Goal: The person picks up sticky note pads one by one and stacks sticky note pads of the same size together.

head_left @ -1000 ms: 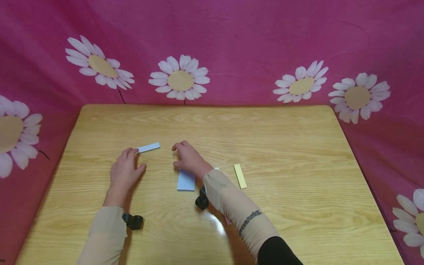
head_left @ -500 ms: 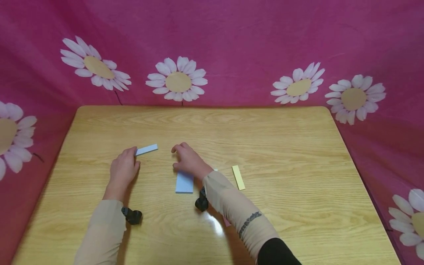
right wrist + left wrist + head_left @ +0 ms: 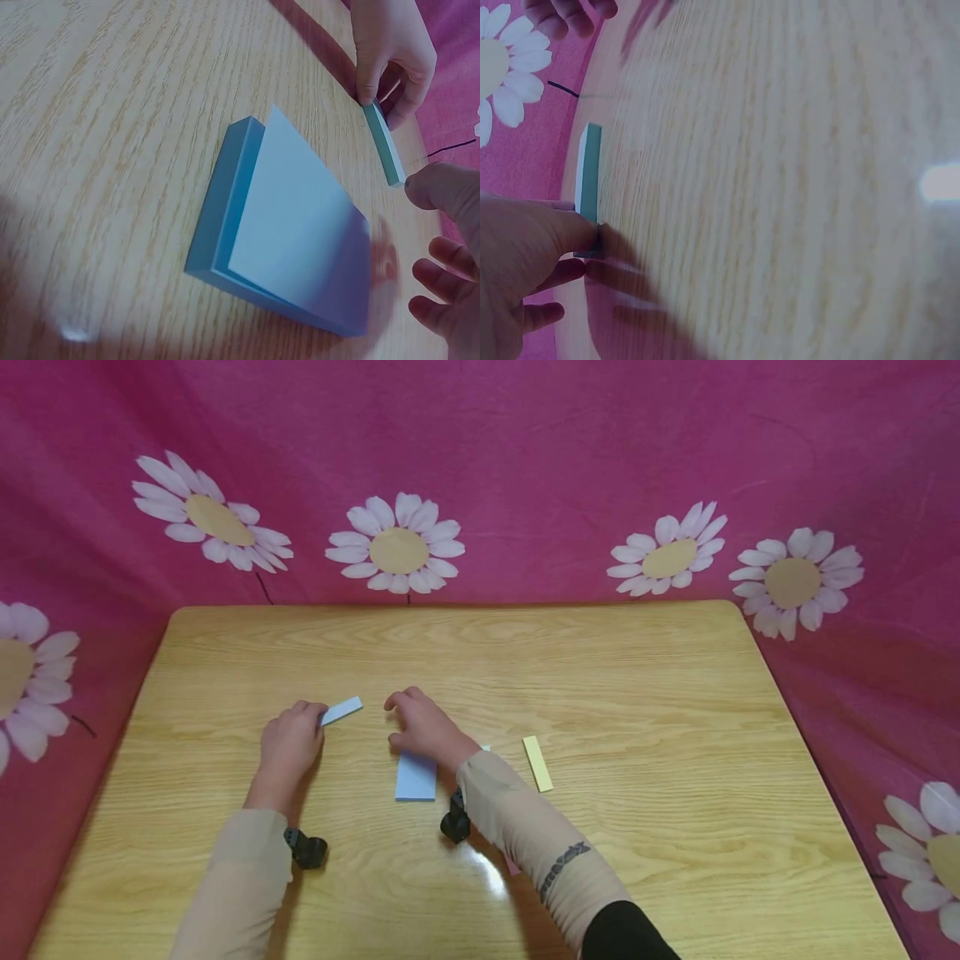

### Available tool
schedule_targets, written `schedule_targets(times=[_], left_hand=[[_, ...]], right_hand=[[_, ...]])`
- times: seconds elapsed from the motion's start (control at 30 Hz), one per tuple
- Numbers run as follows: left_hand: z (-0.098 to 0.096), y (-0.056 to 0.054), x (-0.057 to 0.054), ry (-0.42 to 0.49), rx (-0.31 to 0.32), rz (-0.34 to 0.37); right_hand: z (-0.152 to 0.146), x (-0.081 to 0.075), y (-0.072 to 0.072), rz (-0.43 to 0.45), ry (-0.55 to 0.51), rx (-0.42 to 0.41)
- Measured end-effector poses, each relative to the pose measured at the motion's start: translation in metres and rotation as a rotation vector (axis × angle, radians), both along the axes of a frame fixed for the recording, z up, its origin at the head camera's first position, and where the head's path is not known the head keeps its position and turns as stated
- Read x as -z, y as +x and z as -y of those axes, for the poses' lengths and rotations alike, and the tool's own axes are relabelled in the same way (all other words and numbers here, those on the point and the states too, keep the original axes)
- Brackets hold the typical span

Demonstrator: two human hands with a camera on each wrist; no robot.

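Observation:
My left hand [image 3: 292, 747] pinches one end of a narrow light-blue sticky-note strip pad [image 3: 342, 710] between thumb and fingers. The strip's free end points to the far right, toward the other hand. In the left wrist view the strip [image 3: 589, 165] stands out beyond the thumb. My right hand [image 3: 429, 727] hangs with bent, parted fingers and holds nothing. It is just past a larger blue sticky-note pad [image 3: 416, 777], whose far end it covers in the head view. Seen from the right wrist, the pad's pale top sheet [image 3: 300, 225] lifts away along one edge.
A yellow strip pad [image 3: 537, 764] lies right of the right forearm. A pink corner [image 3: 512, 866] and a pale edge [image 3: 486, 748] peek out from under that sleeve. Behind the wooden table [image 3: 637, 677] hangs a pink cloth [image 3: 525, 460] with daisies.
My left thumb has come in from its spread pose onto the strip, and the strip has shifted right and turned a little. The right hand has stayed nearly still.

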State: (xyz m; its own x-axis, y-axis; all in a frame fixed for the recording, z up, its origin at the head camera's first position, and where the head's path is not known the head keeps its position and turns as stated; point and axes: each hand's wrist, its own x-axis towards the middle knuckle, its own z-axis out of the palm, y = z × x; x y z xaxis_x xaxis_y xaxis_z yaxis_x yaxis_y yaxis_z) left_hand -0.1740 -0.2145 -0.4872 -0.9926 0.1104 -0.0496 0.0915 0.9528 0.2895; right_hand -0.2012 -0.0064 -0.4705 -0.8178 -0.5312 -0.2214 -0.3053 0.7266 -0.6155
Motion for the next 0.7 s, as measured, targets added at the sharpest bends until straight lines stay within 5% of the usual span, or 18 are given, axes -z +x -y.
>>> schedule_targets(times=[0.33, 0.7], left_hand=[[-0.002, 0.009, -0.003, -0.013, 0.134, 0.026], [-0.002, 0.018, 0.000, 0.017, 0.199, 0.059]], right_hand=[[0.012, 0.002, 0.008, -0.043, -0.017, -0.057], [0.031, 0.016, 0.026, -0.224, 0.248, -0.190]])
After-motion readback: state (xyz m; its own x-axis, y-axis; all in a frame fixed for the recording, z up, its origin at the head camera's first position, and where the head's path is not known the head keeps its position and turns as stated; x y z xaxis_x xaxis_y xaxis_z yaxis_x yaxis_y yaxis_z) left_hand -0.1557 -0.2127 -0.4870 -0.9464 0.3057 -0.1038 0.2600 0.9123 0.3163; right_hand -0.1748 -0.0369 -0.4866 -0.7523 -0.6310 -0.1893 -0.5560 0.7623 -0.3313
